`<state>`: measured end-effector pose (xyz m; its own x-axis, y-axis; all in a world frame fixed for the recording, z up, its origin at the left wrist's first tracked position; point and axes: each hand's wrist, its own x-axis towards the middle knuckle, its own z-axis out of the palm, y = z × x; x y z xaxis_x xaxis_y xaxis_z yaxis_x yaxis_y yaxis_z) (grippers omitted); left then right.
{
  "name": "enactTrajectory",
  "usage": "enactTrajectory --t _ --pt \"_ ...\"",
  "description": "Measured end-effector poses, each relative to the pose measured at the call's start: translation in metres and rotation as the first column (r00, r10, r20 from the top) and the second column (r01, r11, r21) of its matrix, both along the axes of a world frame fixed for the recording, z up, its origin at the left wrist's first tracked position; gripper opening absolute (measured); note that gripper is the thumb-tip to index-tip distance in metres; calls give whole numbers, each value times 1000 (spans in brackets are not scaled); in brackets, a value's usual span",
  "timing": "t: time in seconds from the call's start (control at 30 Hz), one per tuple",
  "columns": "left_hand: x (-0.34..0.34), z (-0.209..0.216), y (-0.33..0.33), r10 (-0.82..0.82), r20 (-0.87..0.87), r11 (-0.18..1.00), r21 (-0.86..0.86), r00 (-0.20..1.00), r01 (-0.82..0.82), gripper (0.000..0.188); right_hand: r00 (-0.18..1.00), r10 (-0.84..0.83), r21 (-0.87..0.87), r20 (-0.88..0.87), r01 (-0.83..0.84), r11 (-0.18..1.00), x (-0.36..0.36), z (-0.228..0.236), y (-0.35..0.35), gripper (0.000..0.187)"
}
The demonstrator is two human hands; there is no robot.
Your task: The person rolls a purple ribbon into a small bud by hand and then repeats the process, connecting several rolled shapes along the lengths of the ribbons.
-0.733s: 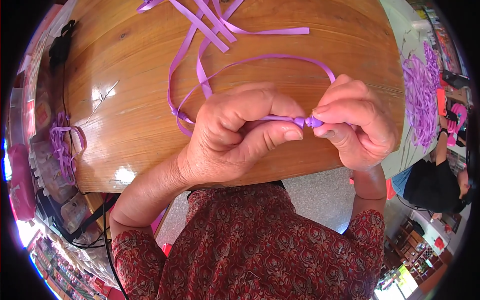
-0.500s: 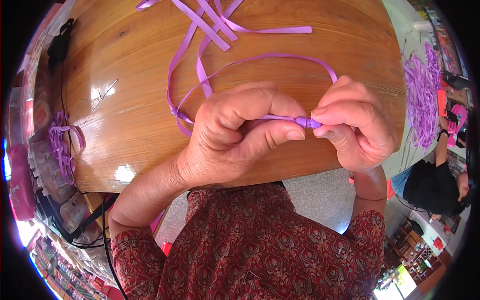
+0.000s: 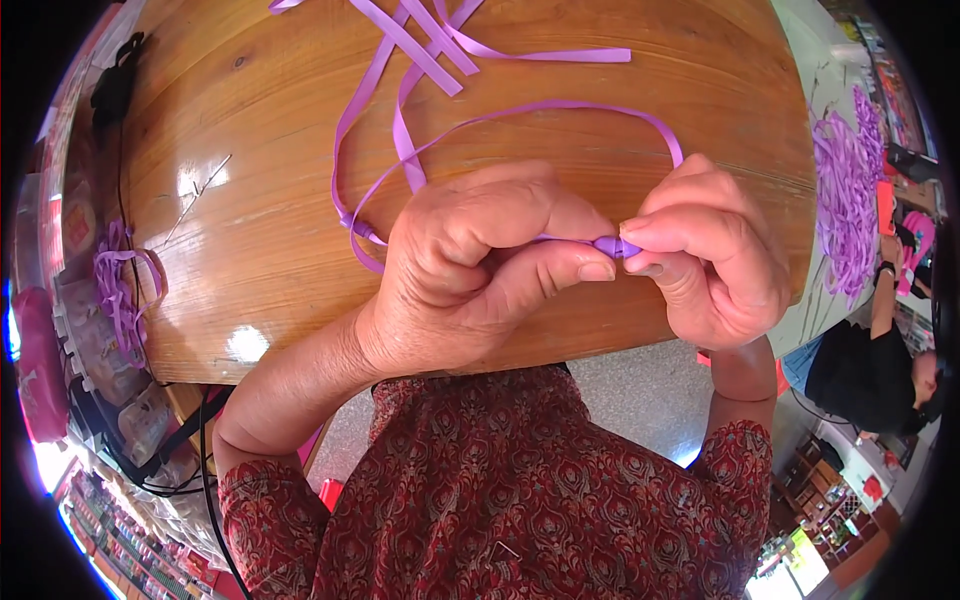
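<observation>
My left hand (image 3: 490, 260) pinches a purple ribbon (image 3: 590, 104) between thumb and forefinger, above the table's near edge. Just to its right, my right hand (image 3: 715, 250) grips the other side of a small rounded purple lump (image 3: 610, 246) on that ribbon. Whether the lump is a knot or a clasp I cannot tell, since fingertips cover its ends. From my right hand the ribbon arcs up and leftward over the wood. A second purple knot-like lump (image 3: 357, 226) lies left of my left hand, where ribbon strands meet.
On the wooden table (image 3: 270, 110), ribbon tails (image 3: 560, 56) cross at the far side. A thin twig-like piece (image 3: 200, 200) and a purple ribbon bundle (image 3: 125, 280) lie leftward. Many purple ribbons (image 3: 848, 200) hang over a pale surface at right, near a person in black (image 3: 860, 375).
The two hands have drawn slightly closer together over the purple lump, so less of the ribbon between them shows. The rest of the ribbon keeps nearly the same shape.
</observation>
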<state>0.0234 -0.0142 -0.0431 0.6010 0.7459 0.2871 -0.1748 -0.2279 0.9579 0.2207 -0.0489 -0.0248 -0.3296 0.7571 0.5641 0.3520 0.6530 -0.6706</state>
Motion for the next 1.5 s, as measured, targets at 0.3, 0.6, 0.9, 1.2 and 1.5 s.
enactTrajectory --t 0.3,0.6,0.9,1.2,1.5 --pt "0 0 3 39 -50 971 236 998 -26 13 995 -65 101 75 57 993 -2 -1 -3 19" --pt "1 -8 -2 70 20 969 238 997 -73 13 999 45 34 20 -45 998 0 -3 -1 19" --pt "-1 -4 6 -9 -13 940 340 1000 13 15 997 33 34 64 -35 999 -2 2 0 18" --pt "0 -2 6 45 -83 961 275 995 -21 16 994 39 52 107 -45 998 3 4 1 46" --pt "2 -10 7 42 -30 931 364 999 -28 17 957 -100 179 273 51 983 11 -1 3 43"
